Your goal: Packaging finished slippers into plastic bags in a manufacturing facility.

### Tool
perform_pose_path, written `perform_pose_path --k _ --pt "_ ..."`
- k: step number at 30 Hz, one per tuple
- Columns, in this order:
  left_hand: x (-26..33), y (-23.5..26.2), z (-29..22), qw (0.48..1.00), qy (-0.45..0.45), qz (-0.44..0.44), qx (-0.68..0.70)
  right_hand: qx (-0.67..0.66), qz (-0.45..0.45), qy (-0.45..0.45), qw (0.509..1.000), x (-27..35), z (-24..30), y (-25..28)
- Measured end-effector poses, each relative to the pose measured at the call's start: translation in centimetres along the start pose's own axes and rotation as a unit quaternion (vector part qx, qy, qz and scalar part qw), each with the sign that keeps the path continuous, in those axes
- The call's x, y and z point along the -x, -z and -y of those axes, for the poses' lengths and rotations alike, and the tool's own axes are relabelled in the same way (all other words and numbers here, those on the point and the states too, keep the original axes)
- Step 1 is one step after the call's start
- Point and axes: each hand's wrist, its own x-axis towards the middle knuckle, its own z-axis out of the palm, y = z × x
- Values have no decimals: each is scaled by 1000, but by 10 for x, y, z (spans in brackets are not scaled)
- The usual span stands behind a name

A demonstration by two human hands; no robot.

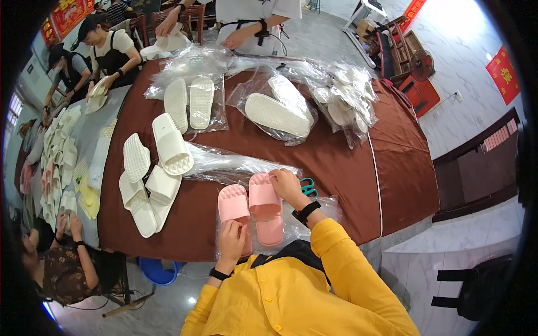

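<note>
Two pink slippers lie side by side at the table's near edge, soles down, on a clear plastic bag point(292, 221). My left hand point(231, 241) is closed on the left pink slipper point(232, 206), at its inner side just below the strap. At the toe end of the right pink slipper point(269, 231), my right hand point(284, 185) pinches the edge near the strap. Teal-handled scissors point(308, 187) rest just right of my right hand. Beyond the slippers stretches a pile of clear plastic bags point(241, 162).
Loose white slippers point(162, 187) lie to the left on the brown tablecloth point(342, 168). Bagged white slippers point(280, 109) sit farther back. A person point(252, 22) stands across the table; others work at a grey table with many slippers. A blue basin point(159, 273) is on the floor.
</note>
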Motion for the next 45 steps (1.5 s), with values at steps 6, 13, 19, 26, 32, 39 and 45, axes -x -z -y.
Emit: perform_pose_path --k 6,13,19,26,32,39,45 --pt "0 -4 0 1000 -1 -26 -4 -71 -36 56 995 -15 12 2" --pt "2 -1 9 998 57 18 36 -157 162 117 967 -16 82 -28" --pt "0 -3 8 996 52 21 62 -60 141 122 981 -17 90 -89" --pt "0 -5 11 1000 18 8 18 13 124 60 990 -22 98 -106" --pt "7 27 -4 991 86 -6 101 -136 119 114 977 -18 99 -56" --pt "-65 31 -13 978 65 -81 183 -196 146 179 953 20 97 -12" --pt "-67 16 -10 945 112 -17 306 -277 98 97 951 35 87 3"
